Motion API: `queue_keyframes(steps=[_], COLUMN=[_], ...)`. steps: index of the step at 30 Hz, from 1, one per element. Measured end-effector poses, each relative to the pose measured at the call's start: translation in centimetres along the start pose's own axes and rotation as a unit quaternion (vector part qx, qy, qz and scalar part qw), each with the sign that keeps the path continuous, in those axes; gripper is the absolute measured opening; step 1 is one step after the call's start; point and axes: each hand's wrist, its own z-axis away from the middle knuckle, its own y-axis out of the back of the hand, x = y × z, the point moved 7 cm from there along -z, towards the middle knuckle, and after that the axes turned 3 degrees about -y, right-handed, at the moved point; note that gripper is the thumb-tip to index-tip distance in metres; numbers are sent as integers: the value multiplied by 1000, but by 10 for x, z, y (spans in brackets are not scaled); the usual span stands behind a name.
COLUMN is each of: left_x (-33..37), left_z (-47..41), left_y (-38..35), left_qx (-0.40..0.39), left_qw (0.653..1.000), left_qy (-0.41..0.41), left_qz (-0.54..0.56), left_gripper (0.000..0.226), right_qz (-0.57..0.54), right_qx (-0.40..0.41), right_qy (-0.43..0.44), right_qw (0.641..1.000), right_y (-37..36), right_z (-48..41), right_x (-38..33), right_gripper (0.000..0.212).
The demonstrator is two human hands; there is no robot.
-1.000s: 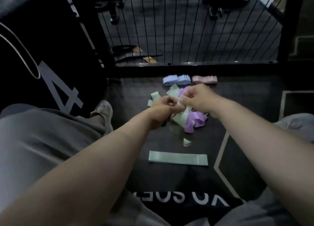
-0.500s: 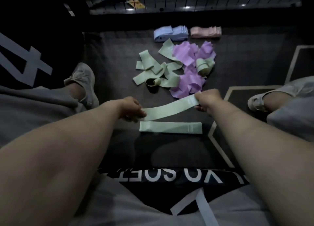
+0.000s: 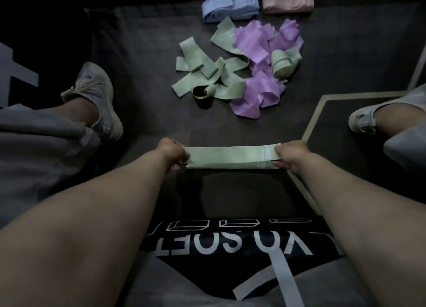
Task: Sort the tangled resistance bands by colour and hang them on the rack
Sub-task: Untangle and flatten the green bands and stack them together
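Note:
A flat green band (image 3: 230, 155) is stretched level between my hands, low over the dark floor, lying over a second green band whose lower edge shows beneath it. My left hand (image 3: 173, 153) pinches its left end and my right hand (image 3: 289, 154) pinches its right end. Beyond it lies a tangled heap of green bands (image 3: 207, 76) and purple bands (image 3: 260, 60). At the far edge sit a folded stack of blue bands (image 3: 228, 6) and a folded stack of pink bands (image 3: 288, 3). No rack is in view.
My left shoe (image 3: 99, 97) and right shoe (image 3: 362, 120) rest on the dark mat (image 3: 143, 53) on either side. A pale line (image 3: 306, 131) marks the floor at right. My grey trousers and printed shirt fill the bottom of the view.
My hands pulled a green band out of the tangle, drew it toward me and lowered it flat onto the green band lying in front. The view tilted down and the fence left the frame.

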Motion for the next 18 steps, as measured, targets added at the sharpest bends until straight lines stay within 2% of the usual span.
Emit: queue_keyframes(steps=[4, 7, 10, 18], left_x=[-10, -15, -19, -24], left_z=[-5, -9, -17, -32], left_y=[-10, -18, -22, -22], left_qx=[20, 21, 33, 109], left_qw=[1000, 999, 999, 988], left_qy=[6, 7, 11, -10], left_qz=[-19, -32, -34, -109], left_gripper=[23, 20, 24, 21], right_qz=[90, 126, 179, 231], right_qx=[1, 60, 92, 131], right_qy=[18, 5, 43, 67], right_qw=[996, 990, 978, 962], right_y=[1, 6, 4, 7], right_z=[-16, -22, -28, -44], right_x=[14, 24, 23, 31], right_gripper=[29, 19, 1, 20])
